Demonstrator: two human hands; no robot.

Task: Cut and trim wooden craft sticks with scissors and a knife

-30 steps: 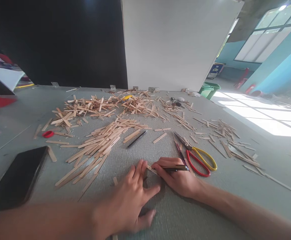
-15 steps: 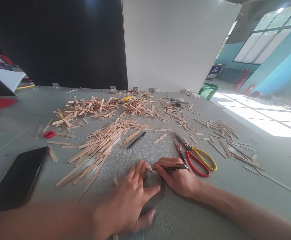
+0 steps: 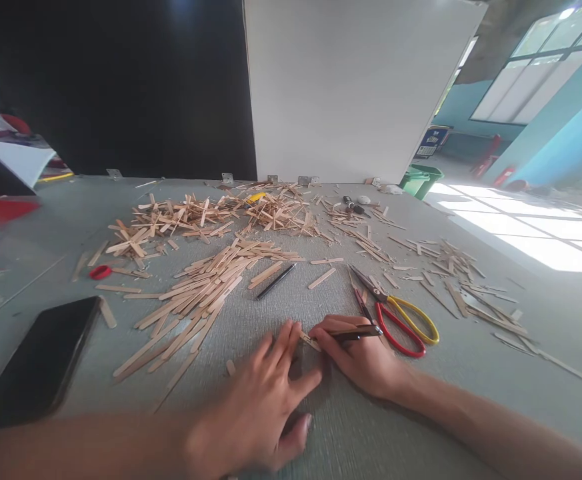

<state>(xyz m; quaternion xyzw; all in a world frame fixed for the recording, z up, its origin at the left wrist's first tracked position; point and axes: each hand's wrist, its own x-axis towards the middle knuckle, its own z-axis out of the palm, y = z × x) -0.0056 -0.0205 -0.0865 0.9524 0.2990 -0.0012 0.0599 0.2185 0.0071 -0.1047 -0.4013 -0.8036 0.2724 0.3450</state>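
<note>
My right hand (image 3: 358,357) is closed around a dark pen (image 3: 355,332), its tip end pointing left and down at a small popsicle stick (image 3: 311,341) on the table. My left hand (image 3: 265,393) lies palm down, fingers stretched out and thumb apart, with the fingertips at the left end of that stick. Much of the stick is hidden by the fingers. Just right of my right hand are scissors (image 3: 391,303) with one red and one yellow handle, beside a dark red, slim tool (image 3: 362,303). Ahead lies a black pen-like stick (image 3: 275,281).
A large fan of popsicle sticks (image 3: 205,293) spreads left of centre, with heaped sticks (image 3: 181,217) behind. Cut pieces (image 3: 453,260) are scattered to the right. A black phone (image 3: 41,360) and a red ring (image 3: 100,272) lie left. Black and white panels (image 3: 341,87) stand behind.
The whole view has shifted slightly, so things sit a little further right. Both hands keep nearly the same pose at the stick, the pen still in my right hand.
</note>
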